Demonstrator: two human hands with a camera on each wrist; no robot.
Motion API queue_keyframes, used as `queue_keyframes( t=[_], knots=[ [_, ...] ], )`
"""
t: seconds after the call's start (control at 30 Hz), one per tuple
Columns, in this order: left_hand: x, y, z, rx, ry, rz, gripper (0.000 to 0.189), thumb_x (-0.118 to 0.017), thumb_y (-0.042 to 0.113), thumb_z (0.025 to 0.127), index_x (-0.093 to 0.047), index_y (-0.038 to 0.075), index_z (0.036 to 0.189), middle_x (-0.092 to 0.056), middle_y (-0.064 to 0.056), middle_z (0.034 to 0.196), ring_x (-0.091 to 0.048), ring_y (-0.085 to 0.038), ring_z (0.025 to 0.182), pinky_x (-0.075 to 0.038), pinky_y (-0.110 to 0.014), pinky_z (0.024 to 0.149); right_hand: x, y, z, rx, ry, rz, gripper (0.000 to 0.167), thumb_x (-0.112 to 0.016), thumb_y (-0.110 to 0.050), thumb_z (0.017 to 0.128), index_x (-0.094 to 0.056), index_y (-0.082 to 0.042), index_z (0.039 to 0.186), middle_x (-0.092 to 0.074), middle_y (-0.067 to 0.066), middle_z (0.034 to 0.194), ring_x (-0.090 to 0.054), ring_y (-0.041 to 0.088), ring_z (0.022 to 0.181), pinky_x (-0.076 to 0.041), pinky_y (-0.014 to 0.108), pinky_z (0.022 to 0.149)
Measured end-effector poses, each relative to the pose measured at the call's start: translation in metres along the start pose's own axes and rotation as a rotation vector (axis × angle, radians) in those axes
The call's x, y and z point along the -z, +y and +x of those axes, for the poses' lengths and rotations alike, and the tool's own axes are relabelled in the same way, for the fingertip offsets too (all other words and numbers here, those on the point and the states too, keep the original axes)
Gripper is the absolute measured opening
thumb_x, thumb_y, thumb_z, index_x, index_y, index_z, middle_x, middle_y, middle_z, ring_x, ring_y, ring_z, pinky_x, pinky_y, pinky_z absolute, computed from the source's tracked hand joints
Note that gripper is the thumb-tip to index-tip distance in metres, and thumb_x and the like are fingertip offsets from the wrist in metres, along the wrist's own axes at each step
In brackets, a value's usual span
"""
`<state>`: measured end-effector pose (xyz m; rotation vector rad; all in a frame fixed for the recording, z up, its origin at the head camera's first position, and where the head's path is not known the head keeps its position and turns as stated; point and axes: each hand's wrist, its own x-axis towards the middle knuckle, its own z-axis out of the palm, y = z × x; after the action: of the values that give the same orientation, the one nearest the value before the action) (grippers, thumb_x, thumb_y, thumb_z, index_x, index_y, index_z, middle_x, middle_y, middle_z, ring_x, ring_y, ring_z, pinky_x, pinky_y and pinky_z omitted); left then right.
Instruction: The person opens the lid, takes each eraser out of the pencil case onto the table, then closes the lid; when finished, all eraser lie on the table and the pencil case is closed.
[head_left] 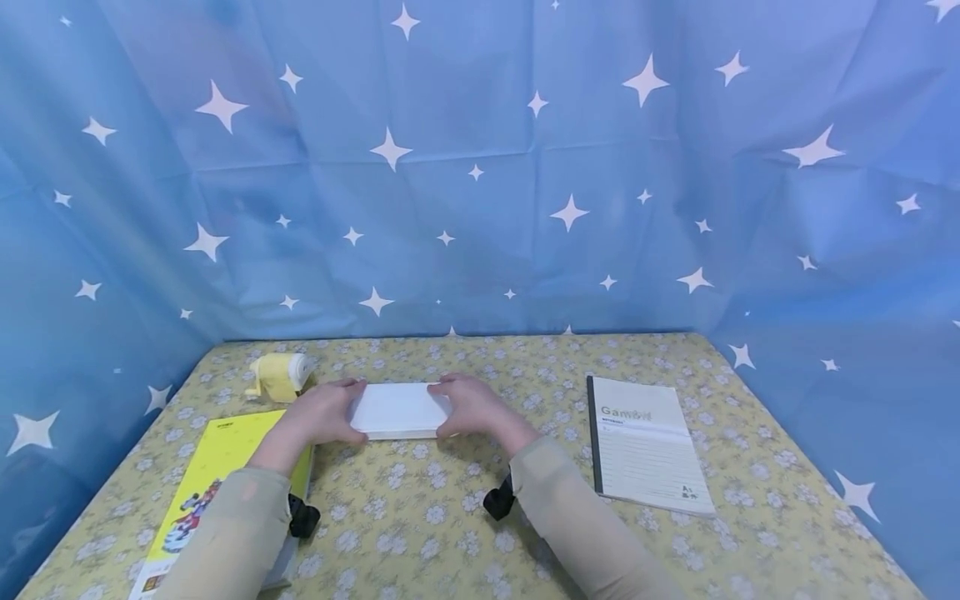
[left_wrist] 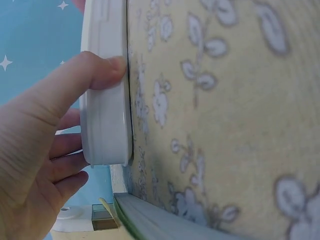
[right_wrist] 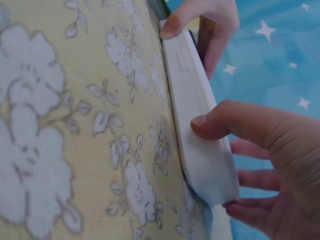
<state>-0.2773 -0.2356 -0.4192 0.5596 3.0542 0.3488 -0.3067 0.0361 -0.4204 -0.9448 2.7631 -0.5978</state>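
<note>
A white rectangular box lies flat at the middle of the table, between the two hands. My left hand grips its left end, the thumb on the near side and the fingers round the far side. At the other end my right hand holds it the same way, its thumb pressed on the near side in the right wrist view. In both wrist views the box's lower edge is right at the flowered cloth. The box's contents are hidden.
A yellow book lies at the left, partly under the left forearm. Behind it stands a yellow and white hand-cranked device. A notebook with a black spine lies at the right. A blue star-patterned curtain hangs behind the flowered tablecloth.
</note>
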Motion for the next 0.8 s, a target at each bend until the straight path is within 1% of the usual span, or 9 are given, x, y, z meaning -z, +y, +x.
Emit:
queue_keyframes(
  t=[0.17,0.47,0.53,0.63,0.73,0.8],
  knots=[
    [-0.0008,0.0002,-0.0029,0.004,-0.001,-0.007,0.095,-0.084,0.041,0.067,-0.046,-0.002,0.143,-0.043,-0.026,0.144,-0.046,-0.045,0.124,-0.042,-0.054,0.095,-0.0004,0.0,-0.0016,0.011,-0.003,0.014,0.073,-0.082,-0.024,0.075,-0.053,-0.013,0.141,-0.044,0.011,0.147,-0.041,0.027,0.134,-0.037,0.041,0.105],
    [-0.002,0.0042,-0.0021,0.02,-0.015,-0.023,0.097,-0.083,0.042,0.067,-0.043,-0.001,0.144,-0.04,-0.026,0.145,-0.044,-0.046,0.126,-0.04,-0.055,0.097,0.0014,0.003,-0.002,0.014,0.002,0.014,0.072,-0.082,-0.023,0.073,-0.055,-0.013,0.139,-0.045,0.011,0.147,-0.041,0.026,0.134,-0.037,0.041,0.104],
    [-0.0015,0.0041,-0.002,0.027,-0.021,-0.028,0.097,-0.083,0.042,0.068,-0.042,0.0,0.145,-0.04,-0.025,0.146,-0.043,-0.046,0.127,-0.039,-0.055,0.098,0.003,0.0027,-0.0021,0.015,0.004,0.03,0.07,-0.081,-0.023,0.074,-0.056,-0.013,0.138,-0.045,0.011,0.146,-0.043,0.026,0.132,-0.04,0.04,0.101],
    [-0.0008,0.0032,-0.0031,0.026,-0.022,-0.026,0.096,-0.083,0.041,0.068,-0.042,-0.001,0.145,-0.04,-0.026,0.146,-0.043,-0.046,0.127,-0.039,-0.056,0.098,0.0054,0.0017,-0.0027,0.027,0.0,0.066,0.067,-0.079,-0.022,0.075,-0.057,-0.012,0.137,-0.046,0.013,0.146,-0.046,0.027,0.129,-0.045,0.038,0.093],
    [-0.0011,0.0024,-0.0034,0.028,-0.022,-0.032,0.096,-0.083,0.04,0.069,-0.042,-0.002,0.145,-0.04,-0.026,0.146,-0.044,-0.045,0.126,-0.039,-0.055,0.097,0.0054,0.0033,-0.0024,0.032,-0.003,0.072,0.065,-0.079,-0.022,0.077,-0.057,-0.013,0.137,-0.045,0.013,0.146,-0.05,0.026,0.125,-0.046,0.035,0.086],
    [-0.0015,0.0022,-0.0028,0.023,-0.023,-0.036,0.096,-0.083,0.039,0.069,-0.041,-0.003,0.145,-0.039,-0.026,0.146,-0.044,-0.045,0.126,-0.04,-0.055,0.097,0.0047,0.0051,-0.0017,0.027,-0.013,0.073,0.065,-0.078,-0.023,0.078,-0.056,-0.013,0.138,-0.044,0.012,0.147,-0.06,0.024,0.111,-0.046,0.035,0.085]
  ],
)
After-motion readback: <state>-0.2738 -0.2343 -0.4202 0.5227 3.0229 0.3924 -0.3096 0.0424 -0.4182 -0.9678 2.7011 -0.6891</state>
